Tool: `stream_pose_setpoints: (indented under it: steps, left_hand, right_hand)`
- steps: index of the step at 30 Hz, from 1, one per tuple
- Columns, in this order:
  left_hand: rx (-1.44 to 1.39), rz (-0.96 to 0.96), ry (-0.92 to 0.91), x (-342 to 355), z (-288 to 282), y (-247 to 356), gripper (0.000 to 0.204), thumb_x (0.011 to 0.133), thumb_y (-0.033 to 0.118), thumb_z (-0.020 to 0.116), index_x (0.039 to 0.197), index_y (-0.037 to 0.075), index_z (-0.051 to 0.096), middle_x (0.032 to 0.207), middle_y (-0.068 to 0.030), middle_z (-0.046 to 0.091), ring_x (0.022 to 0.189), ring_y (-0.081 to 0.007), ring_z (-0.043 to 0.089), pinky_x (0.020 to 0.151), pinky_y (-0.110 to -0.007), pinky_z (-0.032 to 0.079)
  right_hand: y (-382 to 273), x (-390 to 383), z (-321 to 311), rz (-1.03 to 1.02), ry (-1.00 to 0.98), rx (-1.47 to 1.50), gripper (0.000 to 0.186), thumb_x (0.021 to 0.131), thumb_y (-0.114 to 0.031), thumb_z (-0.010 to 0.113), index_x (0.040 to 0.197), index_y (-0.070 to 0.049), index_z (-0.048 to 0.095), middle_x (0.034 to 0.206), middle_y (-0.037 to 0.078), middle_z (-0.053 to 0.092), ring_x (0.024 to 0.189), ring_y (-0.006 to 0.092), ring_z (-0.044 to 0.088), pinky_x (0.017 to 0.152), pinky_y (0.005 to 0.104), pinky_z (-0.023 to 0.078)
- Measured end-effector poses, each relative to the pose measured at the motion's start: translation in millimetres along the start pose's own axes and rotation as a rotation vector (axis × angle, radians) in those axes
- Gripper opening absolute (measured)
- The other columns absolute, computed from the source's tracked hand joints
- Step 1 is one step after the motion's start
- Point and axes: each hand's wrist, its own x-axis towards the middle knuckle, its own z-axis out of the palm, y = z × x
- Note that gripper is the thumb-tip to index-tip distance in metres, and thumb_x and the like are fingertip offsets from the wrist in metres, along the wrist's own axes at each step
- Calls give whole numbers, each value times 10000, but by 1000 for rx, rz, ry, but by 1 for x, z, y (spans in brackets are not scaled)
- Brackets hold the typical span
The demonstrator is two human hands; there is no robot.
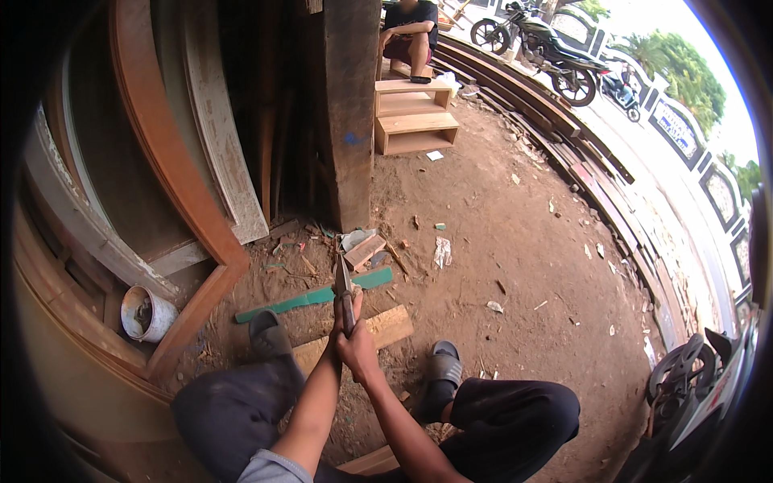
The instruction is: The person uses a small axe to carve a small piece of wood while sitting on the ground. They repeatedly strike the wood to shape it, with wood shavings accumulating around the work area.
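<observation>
Both my hands are closed together around a dark, narrow tool [344,283] with a pointed far end, held out between my knees. My left hand [335,328] lies along its left side, partly hidden behind the tool and my other hand. My right hand [357,349] wraps the near part from the right. The tool's exact kind does not show. Beneath my hands a light wooden plank [390,327] lies on the ground. Just beyond it is a green-painted wooden strip [298,301], which the tool passes over. A short reddish-brown block [365,252] lies near the tip.
Wooden frames [173,193] lean at left, beside a white bucket [150,313]. A thick post [350,121] stands ahead. Beyond it, a person [411,36] sits by a two-step wooden stand [416,133]. Long boards [555,121] edge the road, with a parked motorcycle [547,48].
</observation>
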Motion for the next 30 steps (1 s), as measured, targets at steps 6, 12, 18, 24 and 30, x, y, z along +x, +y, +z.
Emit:
stream_pose_setpoints:
  steps: [6,12,18,24,30]
  left_hand:
    - [-405,-34,-77,5,9,0,509,973,313,319,1405,81,184,1431,-53,192,1342,-156,152,1080,-292,111]
    - [39,-121,181,34,18,-41,411,942,233,438,1306,119,285,1249,-54,346,1266,-157,288,1043,-277,208]
    - [-24,48,147,38,9,-66,347,908,225,523,1192,109,361,1118,-53,404,1131,-154,397,943,-240,299]
    - [-105,130,30,30,-1,-33,277,908,256,524,1082,53,454,976,-68,462,1022,-157,448,872,-254,351]
    - [173,398,324,32,15,-40,258,903,288,517,965,38,517,811,-35,505,790,-157,497,747,-301,403]
  right_hand:
    - [0,0,-3,4,-5,-12,313,766,-173,538,930,82,457,850,348,564,870,461,567,742,470,448]
    - [1,2,-6,37,8,10,320,772,-187,535,945,70,457,867,336,569,897,455,563,772,462,439]
    - [0,3,-9,1,-12,5,317,783,-161,521,942,104,453,865,356,562,881,479,556,747,488,441]
    - [1,9,-6,28,-3,20,305,770,-197,561,856,78,460,812,320,573,838,440,585,730,451,452]
    - [10,13,-5,16,-11,-1,326,773,-177,527,915,110,467,838,354,565,853,479,565,738,489,444]
